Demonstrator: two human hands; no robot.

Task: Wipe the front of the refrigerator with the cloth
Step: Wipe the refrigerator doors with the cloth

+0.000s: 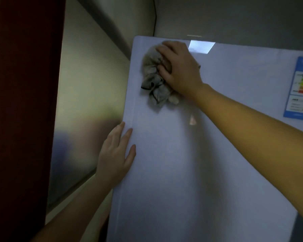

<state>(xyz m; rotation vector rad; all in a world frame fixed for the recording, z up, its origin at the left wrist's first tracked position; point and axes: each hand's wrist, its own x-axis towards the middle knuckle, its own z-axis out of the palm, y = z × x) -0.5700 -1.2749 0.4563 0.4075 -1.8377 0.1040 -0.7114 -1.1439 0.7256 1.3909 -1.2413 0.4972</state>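
Grey cloth (pixel 155 79) clamped under right hand (pixel 179 69) at refrigerator (pixel 191 163) door's 11 o'clock; left hand (pixel 115 154) flat, fingers apart, bracing edge; press evenly, overlap strokes.

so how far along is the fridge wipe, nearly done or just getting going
It looks under way, though how much is already wiped cannot be told from the surface. In hand: the right hand presses the bunched cloth against the refrigerator door near its top left corner, while the left hand braces the door's left edge. Probably left: the wide lower door and the area around the energy label.
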